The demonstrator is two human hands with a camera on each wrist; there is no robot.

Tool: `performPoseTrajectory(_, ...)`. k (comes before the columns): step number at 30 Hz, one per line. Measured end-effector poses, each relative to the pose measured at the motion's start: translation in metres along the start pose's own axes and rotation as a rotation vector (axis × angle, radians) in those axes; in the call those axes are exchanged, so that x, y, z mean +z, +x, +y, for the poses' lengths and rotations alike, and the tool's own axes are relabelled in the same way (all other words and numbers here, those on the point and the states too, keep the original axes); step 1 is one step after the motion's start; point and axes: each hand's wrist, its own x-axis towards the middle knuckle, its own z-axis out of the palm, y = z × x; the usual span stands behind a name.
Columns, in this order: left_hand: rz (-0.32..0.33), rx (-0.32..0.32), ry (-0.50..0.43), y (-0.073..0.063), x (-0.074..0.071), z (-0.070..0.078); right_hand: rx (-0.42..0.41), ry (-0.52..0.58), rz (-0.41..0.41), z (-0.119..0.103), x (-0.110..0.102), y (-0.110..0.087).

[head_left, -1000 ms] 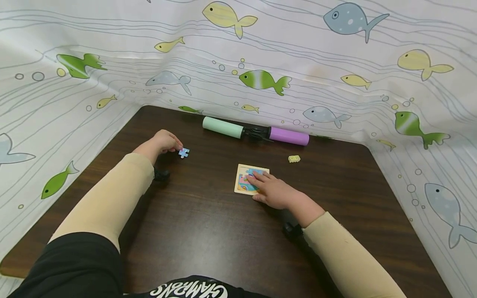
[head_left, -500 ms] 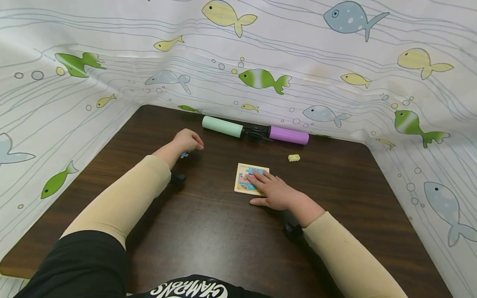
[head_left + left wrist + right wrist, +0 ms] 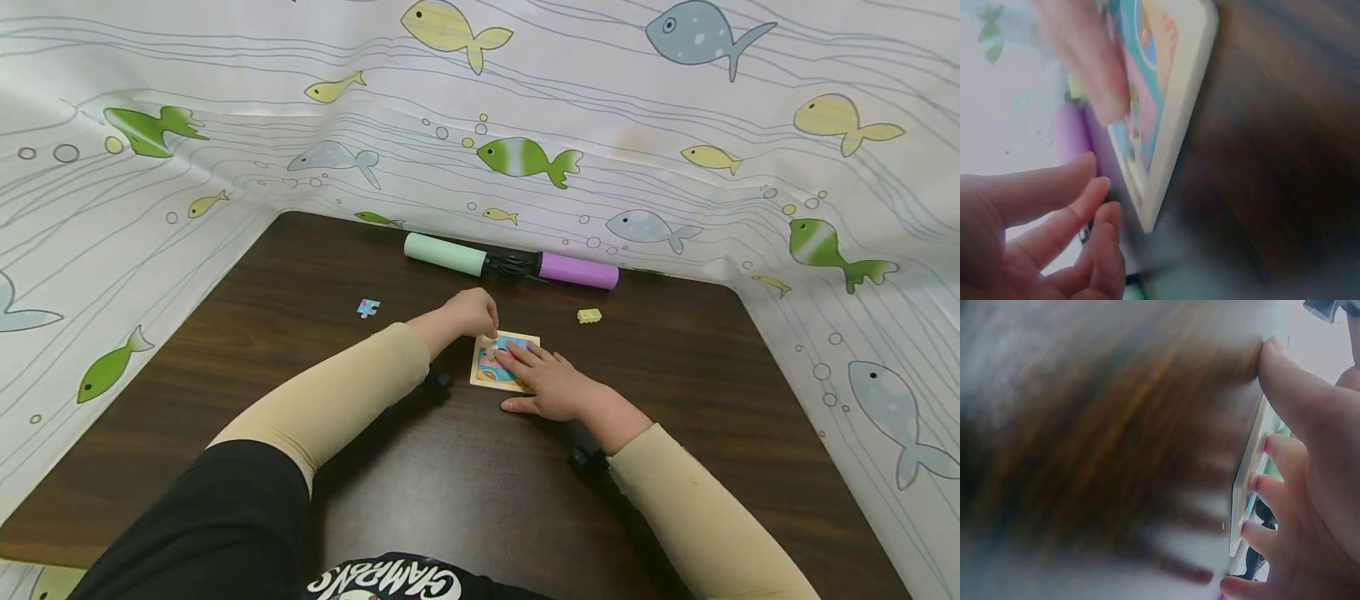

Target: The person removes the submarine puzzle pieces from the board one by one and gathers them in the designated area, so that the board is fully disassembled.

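A small square jigsaw board (image 3: pixel 476 371) with a pale wooden frame and a colourful picture lies on the dark table. My left hand (image 3: pixel 469 313) is over its far left corner. In the left wrist view the left fingers (image 3: pixel 1041 194) are loosely bent, with thumb and fingertips close together and nothing seen between them. My right hand (image 3: pixel 555 387) rests on the board's right side, fingers spread and fairly straight; its thumb touches the table. The right hand covers part of the picture. A loose blue jigsaw piece (image 3: pixel 367 308) lies to the left.
A yellow toy brick (image 3: pixel 589 316) sits behind the board to the right. Along the back lies a skipping rope with a mint handle (image 3: pixel 446 254) and a purple handle (image 3: pixel 577 271). Fish-printed sheeting (image 3: pixel 420 108) encloses the back and sides of the table.
My left hand has let go of the blue jigsaw piece and moved right to the board's corner. The piece stays on the table. My right hand has barely moved; its thumb is spread out more.
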Motion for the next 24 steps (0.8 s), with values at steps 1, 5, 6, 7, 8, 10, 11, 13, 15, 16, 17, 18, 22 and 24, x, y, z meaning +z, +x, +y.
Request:
performPoseTrajectory(1, -0.004, -0.014, 0.017, 0.002, 0.002, 0.003, -0.003, 0.003, 0.002, 0.000, 0.000, 0.000)
performPoseTrajectory(5, -0.026, -0.055, 0.068, 0.005, 0.008, 0.011, -0.009, 0.009, 0.002, 0.001, -0.001, -0.001)
performPoseTrajectory(6, -0.029, -0.061, 0.078, 0.005, 0.010, 0.012, -0.011, 0.011, 0.002, 0.001, -0.001, 0.000)
performPoseTrajectory(7, -0.029, -0.063, 0.092, 0.005, 0.011, 0.013, -0.011, 0.011, 0.003, 0.001, -0.001, 0.000)
performPoseTrajectory(8, -0.029, -0.065, 0.109, 0.005, 0.012, 0.013, -0.013, 0.011, 0.003, 0.001, -0.001, 0.000)
performPoseTrajectory(10, -0.024, -0.068, 0.142, 0.005, 0.014, 0.014, -0.017, 0.012, 0.005, 0.001, -0.001, 0.000)
performPoseTrajectory(11, -0.021, -0.070, 0.155, 0.004, 0.015, 0.015, -0.021, 0.012, 0.005, 0.001, -0.001, 0.000)
performPoseTrajectory(13, -0.019, -0.069, 0.175, 0.003, 0.016, 0.016, -0.023, 0.016, 0.004, 0.002, 0.000, -0.001)
performPoseTrajectory(15, -0.018, -0.063, 0.192, 0.001, 0.017, 0.017, -0.029, 0.010, 0.008, 0.003, 0.000, -0.003)
performPoseTrajectory(16, -0.018, -0.059, 0.198, 0.000, 0.017, 0.018, -0.030, 0.009, 0.007, 0.003, 0.000, -0.004)
performPoseTrajectory(17, -0.018, -0.055, 0.205, 0.000, 0.017, 0.018, -0.032, 0.007, 0.007, 0.004, 0.000, -0.005)
performPoseTrajectory(18, -0.016, -0.052, 0.212, -0.001, 0.018, 0.019, -0.033, 0.005, 0.007, 0.004, 0.001, -0.007)
performPoseTrajectory(22, -0.002, -0.051, 0.240, -0.002, 0.017, 0.019, -0.052, 0.015, 0.020, 0.004, 0.001, -0.013)
performPoseTrajectory(24, 0.003, -0.059, 0.251, -0.002, 0.017, 0.019, -0.067, 0.031, 0.035, 0.004, 0.002, -0.015)
